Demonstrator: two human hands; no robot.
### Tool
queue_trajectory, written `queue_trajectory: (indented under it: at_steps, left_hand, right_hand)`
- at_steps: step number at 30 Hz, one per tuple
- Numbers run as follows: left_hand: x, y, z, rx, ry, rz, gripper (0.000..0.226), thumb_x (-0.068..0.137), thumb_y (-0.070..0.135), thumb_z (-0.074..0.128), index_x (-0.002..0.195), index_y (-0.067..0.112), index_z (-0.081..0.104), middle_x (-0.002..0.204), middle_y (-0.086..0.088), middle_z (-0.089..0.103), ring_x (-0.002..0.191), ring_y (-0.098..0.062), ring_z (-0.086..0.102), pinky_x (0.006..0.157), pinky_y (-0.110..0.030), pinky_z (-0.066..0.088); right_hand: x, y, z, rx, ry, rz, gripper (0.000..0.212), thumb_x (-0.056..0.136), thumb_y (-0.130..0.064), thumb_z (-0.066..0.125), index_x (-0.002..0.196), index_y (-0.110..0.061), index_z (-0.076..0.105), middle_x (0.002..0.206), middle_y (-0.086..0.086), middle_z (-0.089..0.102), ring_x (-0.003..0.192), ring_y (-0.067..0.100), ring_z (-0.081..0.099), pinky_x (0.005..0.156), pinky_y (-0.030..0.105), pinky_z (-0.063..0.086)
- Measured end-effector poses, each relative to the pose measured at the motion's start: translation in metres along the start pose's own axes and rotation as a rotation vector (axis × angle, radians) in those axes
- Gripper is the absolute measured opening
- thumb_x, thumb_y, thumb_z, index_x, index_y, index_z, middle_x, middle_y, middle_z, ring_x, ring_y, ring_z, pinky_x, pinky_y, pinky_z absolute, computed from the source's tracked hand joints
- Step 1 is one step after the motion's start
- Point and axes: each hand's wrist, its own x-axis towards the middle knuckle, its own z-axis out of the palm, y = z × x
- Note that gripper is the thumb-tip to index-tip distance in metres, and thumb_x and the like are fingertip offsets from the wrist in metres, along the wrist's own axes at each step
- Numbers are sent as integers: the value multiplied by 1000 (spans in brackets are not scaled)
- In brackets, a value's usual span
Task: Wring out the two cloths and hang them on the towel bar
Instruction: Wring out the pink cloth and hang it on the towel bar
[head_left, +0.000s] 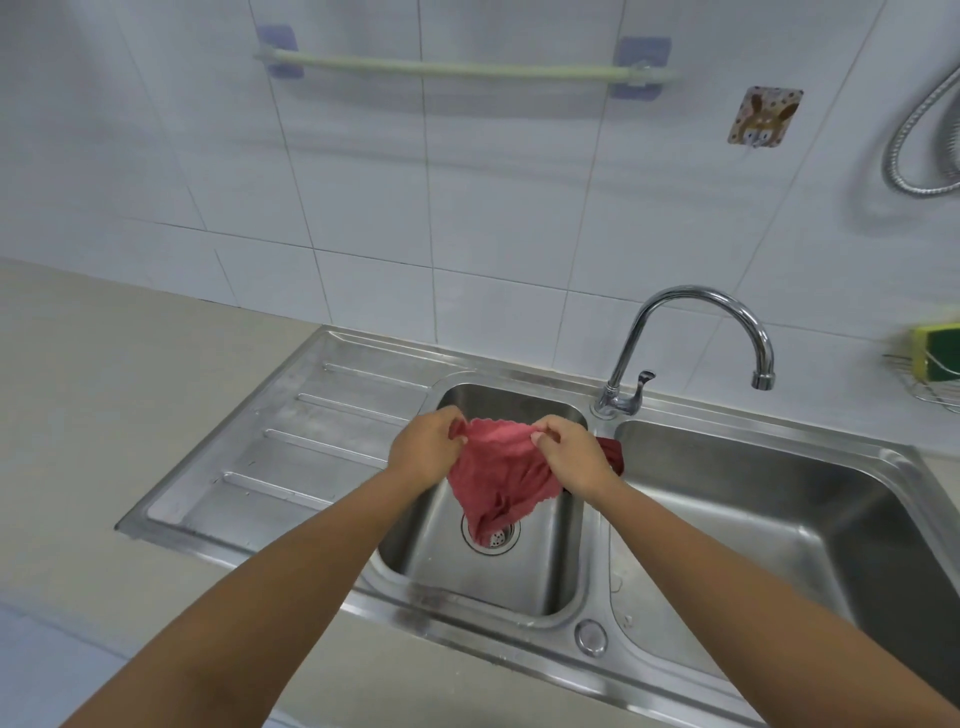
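A beige surface (104, 374) is being seen running along the white-tiled wall, and a stainless-steel double sink (524, 371) is being carried in it. The ribbed draining board (291, 441) is being shown at the left of the sink, the smaller basin (498, 577) with its round drain (491, 535) in the middle, and the larger basin (779, 509) at the right. A chrome tap (696, 338) is being borne on the sink's rear rim, between the two basins, and a dark red cloth (613, 452) is being glimpsed lying over the divider between them.
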Motion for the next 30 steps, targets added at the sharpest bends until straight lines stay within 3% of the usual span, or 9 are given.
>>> queue_trajectory:
  at_steps: [4, 8, 12, 15, 18, 24, 26, 27, 30]
  left_hand:
    - [8, 5, -12, 82, 74, -89, 9, 85, 18, 52, 83, 27, 55, 87, 1, 67, 85, -24, 62, 72, -33, 50]
    - [14, 6, -17, 33, 204, -114, 8, 88, 20, 48, 89, 24, 54, 83, 0, 66, 79, -25, 61, 68, -33, 49]
    - [17, -1, -27, -49, 267, -134, 15, 90, 18, 50, 96, 24, 62, 88, -1, 69, 82, -26, 63, 69, -34, 51]
    - [15, -8, -34, 34, 146, -66, 19, 88, 17, 50, 91, 22, 69, 89, 0, 70, 84, -24, 63, 70, -34, 51]
    - [8, -13, -41, 85, -44, 55, 23, 92, 27, 56, 69, 26, 62, 72, 4, 64, 72, -19, 58, 63, -29, 44]
    - [1, -9, -60, 174, -323, 185, 27, 88, 30, 65, 65, 18, 62, 61, 2, 55, 59, -13, 49, 58, -27, 36]
    - [2, -10, -63, 274, -341, 173, 17, 87, 24, 64, 71, 18, 66, 67, 3, 60, 66, -17, 55, 63, -28, 41]
    - [3, -13, -65, 302, -290, 150, 12, 86, 19, 62, 81, 19, 73, 77, 1, 68, 74, -19, 60, 67, -29, 46]
    - [13, -29, -78, 204, -21, -25, 28, 82, 10, 53, 95, 21, 75, 99, -3, 73, 93, -25, 65, 79, -34, 53]
  right_hand:
    - [-1, -16, -11, -120, -87, -163, 13, 90, -31, 62, 95, -24, 71, 84, -8, 69, 80, 11, 62, 73, 28, 47]
    - [1, -28, -14, -372, -197, -256, 26, 79, -38, 73, 95, -18, 67, 86, -2, 65, 80, 18, 60, 74, 35, 47]
    - [4, -22, -14, -605, -199, -211, 11, 84, -23, 64, 92, -16, 63, 92, 3, 64, 88, 25, 62, 73, 34, 48]
    - [13, -17, -20, -674, -34, -108, 20, 84, -14, 56, 100, -15, 68, 98, 7, 69, 94, 29, 64, 75, 34, 50]
    - [26, -19, -25, -639, 115, 48, 22, 81, -9, 51, 93, -12, 70, 96, 11, 70, 95, 32, 66, 77, 34, 52]
    - [46, -36, -24, -445, 312, 179, 29, 82, -18, 48, 94, -9, 73, 102, 18, 70, 104, 39, 61, 88, 41, 50]
    - [51, -44, -16, -413, 247, 84, 28, 83, -15, 47, 91, -5, 72, 100, 19, 70, 100, 38, 61, 83, 39, 50]
    - [52, -48, -11, -382, 171, 34, 28, 84, -14, 48, 91, -6, 73, 98, 16, 71, 96, 35, 62, 80, 36, 49]
    - [51, -58, -5, -277, -209, -42, 26, 88, -21, 52, 90, -16, 77, 88, -1, 72, 83, 17, 62, 71, 28, 44]
